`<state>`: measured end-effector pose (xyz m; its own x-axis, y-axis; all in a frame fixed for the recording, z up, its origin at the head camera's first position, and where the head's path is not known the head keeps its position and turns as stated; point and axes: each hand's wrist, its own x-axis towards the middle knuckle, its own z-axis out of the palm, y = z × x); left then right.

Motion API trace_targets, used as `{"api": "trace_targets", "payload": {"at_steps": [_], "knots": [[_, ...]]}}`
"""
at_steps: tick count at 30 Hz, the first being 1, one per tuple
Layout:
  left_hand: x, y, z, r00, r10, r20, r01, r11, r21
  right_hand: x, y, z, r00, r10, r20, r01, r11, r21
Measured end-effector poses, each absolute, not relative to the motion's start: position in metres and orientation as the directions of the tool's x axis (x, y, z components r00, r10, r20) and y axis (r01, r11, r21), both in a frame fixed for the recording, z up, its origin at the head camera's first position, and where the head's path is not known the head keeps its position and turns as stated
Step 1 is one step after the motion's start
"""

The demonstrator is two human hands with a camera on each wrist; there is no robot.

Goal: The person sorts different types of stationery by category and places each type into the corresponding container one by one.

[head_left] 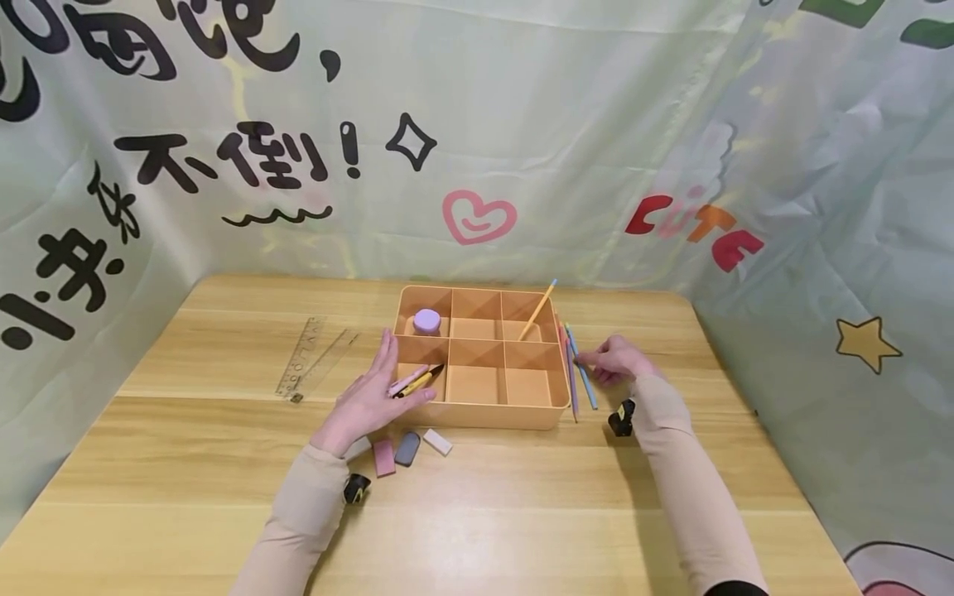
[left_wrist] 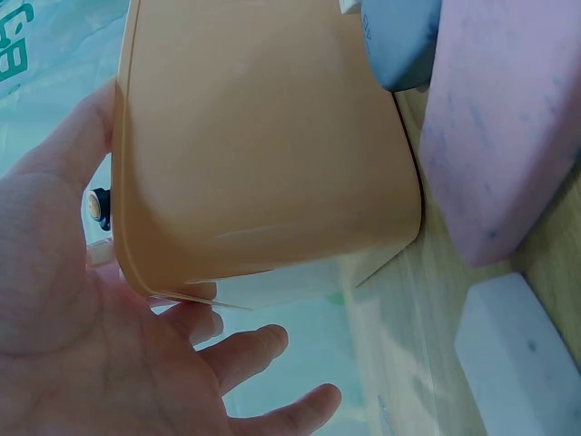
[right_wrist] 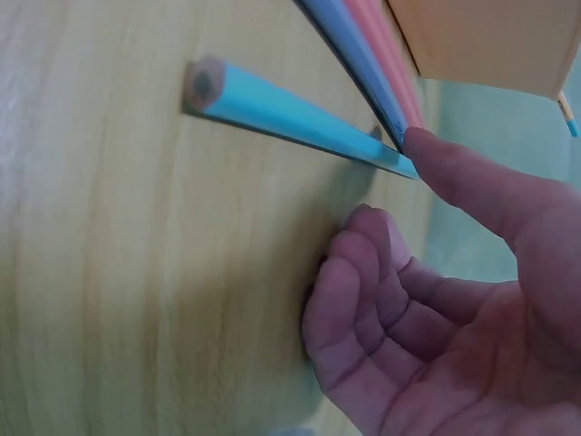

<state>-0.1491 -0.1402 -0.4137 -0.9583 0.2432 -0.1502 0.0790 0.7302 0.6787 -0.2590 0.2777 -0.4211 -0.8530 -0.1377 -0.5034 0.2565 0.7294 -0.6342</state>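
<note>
A peach six-compartment organizer box [head_left: 477, 416] stands on the table. At its front left corner rests my left hand [head_left: 371, 397], thumb along the rim and fingers extended down the left side. Beside the box's right side lie a light blue pencil [right_wrist: 290, 113], a purple pencil [head_left: 572, 385] and a pink-red pencil [right_wrist: 386, 45]. With its thumb tip on the pencils, my right hand [head_left: 617, 362] has its other fingers bent near the tabletop; I cannot tell whether it pinches the blue one. A yellow pencil [head_left: 538, 309] leans in the back right compartment.
A purple round item [head_left: 427, 321] sits in the back left compartment; a black-and-yellow pen [head_left: 420, 382] and a pink pen [head_left: 407, 379] are in the front left one. Pink [head_left: 383, 458], dark grey [head_left: 407, 449] and white erasers [head_left: 437, 442] lie in front. Left is a clear ruler [head_left: 298, 358].
</note>
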Motion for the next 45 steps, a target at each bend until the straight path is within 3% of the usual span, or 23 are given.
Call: {"api": "trace_targets", "payload": {"at_steps": [7, 29, 45], "knots": [[-0.1486, -0.1398, -0.4134, -0.958, 0.245, -0.151, 0.080, 0.730, 0.679, -0.2624, 0.2760, -0.4234, -0.860, -0.136, -0.492, 0.204, 0.793, -0.574], [-0.1485, -0.1398, -0.4153, -0.959, 0.240, -0.153, 0.078, 0.738, 0.670, -0.2615, 0.2736, -0.4241, -0.866, -0.144, -0.478, 0.173, 0.813, -0.557], [-0.1484, -0.1408, -0.4148, -0.958, 0.238, -0.160, 0.073, 0.741, 0.668, -0.2602, 0.2773, -0.4221, -0.860, -0.194, -0.472, 0.159, 0.777, -0.609]]}}
